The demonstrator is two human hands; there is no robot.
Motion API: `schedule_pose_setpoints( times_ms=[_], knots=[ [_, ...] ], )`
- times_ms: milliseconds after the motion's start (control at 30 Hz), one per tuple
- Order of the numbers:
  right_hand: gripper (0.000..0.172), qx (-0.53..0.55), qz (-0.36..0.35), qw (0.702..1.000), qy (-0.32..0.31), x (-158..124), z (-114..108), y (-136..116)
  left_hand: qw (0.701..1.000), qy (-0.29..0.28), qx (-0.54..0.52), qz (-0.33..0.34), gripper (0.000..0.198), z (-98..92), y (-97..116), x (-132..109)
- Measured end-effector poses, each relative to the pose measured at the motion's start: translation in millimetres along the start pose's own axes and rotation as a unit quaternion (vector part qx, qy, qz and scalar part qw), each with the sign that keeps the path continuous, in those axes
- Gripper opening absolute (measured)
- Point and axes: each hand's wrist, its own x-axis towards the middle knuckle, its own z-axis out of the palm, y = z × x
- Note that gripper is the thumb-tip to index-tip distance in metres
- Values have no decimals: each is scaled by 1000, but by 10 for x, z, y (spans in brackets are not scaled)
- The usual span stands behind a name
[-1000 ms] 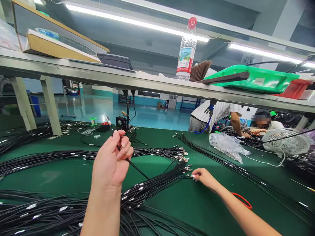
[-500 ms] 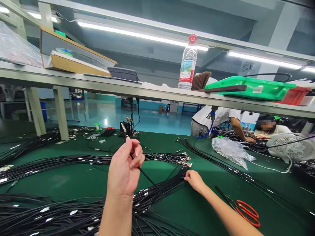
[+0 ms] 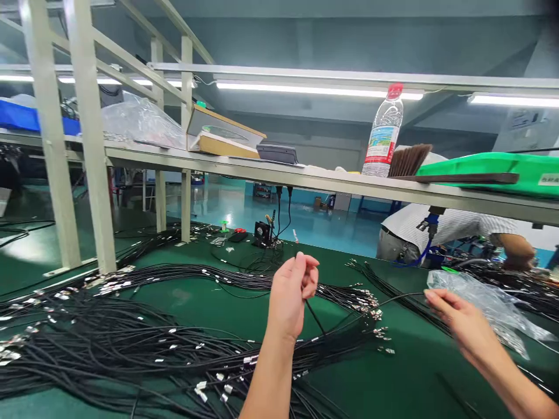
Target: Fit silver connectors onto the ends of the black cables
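Left fingers (image 3: 305, 272) pressed together in a pinch on a thin black cable (image 3: 315, 318), which drops from the grip toward the loose cable bundle (image 3: 345, 308). A pale tip (image 3: 296, 235) shows above the fingertips; too small to identify, possibly the cable's end. Left hand (image 3: 288, 299) raised above the green-topped counter (image 3: 183, 297).

Right fingers (image 3: 439, 301) extended and apart, not visibly closed on anything. A fine cable (image 3: 402, 297) arcs from the bundle up to them; contact cannot be confirmed. Right hand (image 3: 465, 323) is just in front of a clear plastic bag (image 3: 489, 305).

Bundle ends in many small metal terminals (image 3: 374, 314), lying beside both the held cable and the fine cable. A larger heap of black cables (image 3: 109, 343) spreads across the left of the counter.

Risks, judged from this layout: the held cable is not free of the bundle, so tension on it could drag neighbouring lengths along. Exposed terminals could hook adjacent cables and form a tangle, and a sharp tug could bend or strain a terminal. The plastic bag could snag the fine cable if the right hand swings further out.

Beyond: a co-worker in a striped shirt (image 3: 445, 227) leans over the far end of the counter. Overhead shelf (image 3: 279, 174) carries a water bottle (image 3: 384, 132) and a green tray (image 3: 493, 173).
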Motion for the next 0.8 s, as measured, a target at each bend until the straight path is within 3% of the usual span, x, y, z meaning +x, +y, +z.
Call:
schedule_pose_setpoints(
  times_ms=[100, 200, 333, 433, 533, 633, 800],
  knots=[
    [35, 0, -15, 1000, -27, -158, -163, -388, 989, -49, 143, 3, 30, 151, -89, -64],
    [31, -45, -69, 995, -54, -415, -211, -885, 958, -91, 268, 43, 29, 373, -262, -168],
    [26, -75, -135, 982, -113, -649, -166, -1316, 939, -185, 286, 39, 30, 603, -513, -299],
    [25, -62, -145, 980, -122, -702, -153, -1390, 930, -220, 296, -1, 32, 663, -613, -342],
    [28, -18, -107, 985, -136, -721, -146, -1373, 921, -252, 297, -31, 35, 673, -630, -359],
    [29, 27, -80, 985, -148, -752, -95, -1338, 913, -279, 294, -36, 37, 683, -634, -372],
    [24, 91, -63, 982, -155, -808, 8, -1165, 915, -273, 297, -17, 40, 738, -747, -372]
  ],
)
